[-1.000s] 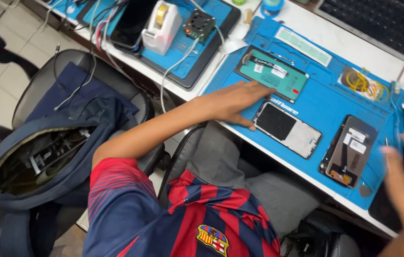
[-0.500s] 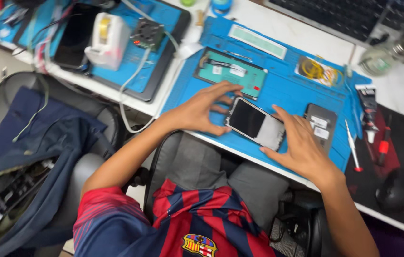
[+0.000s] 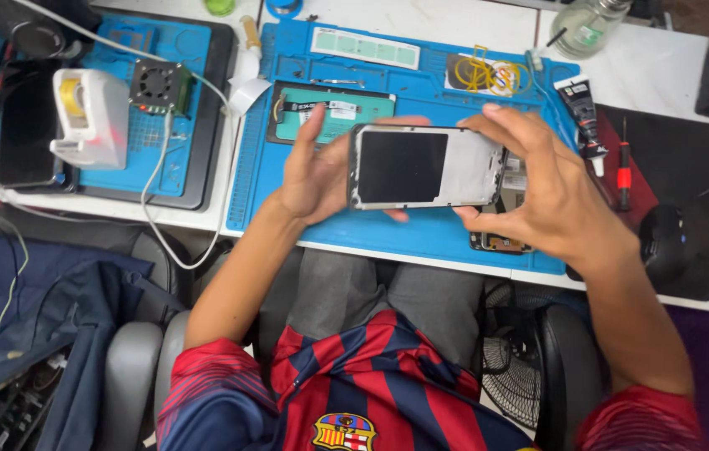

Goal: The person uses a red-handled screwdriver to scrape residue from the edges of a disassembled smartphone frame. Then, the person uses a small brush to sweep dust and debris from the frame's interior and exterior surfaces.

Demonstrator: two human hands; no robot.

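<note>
Both my hands hold a phone screen assembly (image 3: 425, 167) level above the blue work mat (image 3: 329, 221); it shows a dark rectangle inside a silver-white frame. My left hand (image 3: 312, 171) grips its left end, thumb up along the edge. My right hand (image 3: 538, 188) wraps the right end, fingers over the top and bottom edges. An opened phone body (image 3: 333, 113) with teal insides lies on the mat just beyond my left hand. Another phone part (image 3: 500, 242) lies on the mat under my right hand, mostly hidden.
A coil of yellow flex (image 3: 488, 75), a black tube (image 3: 580, 113) and a red screwdriver (image 3: 623, 171) lie to the right. A black mouse (image 3: 671, 242) sits on a dark pad. At left are a white tape dispenser (image 3: 87, 117), a small fan (image 3: 158, 88) and cables.
The screen assembly has been lifted off the mat and turned level; both hands now grip its ends. The view has shifted left to centre on the mat.
</note>
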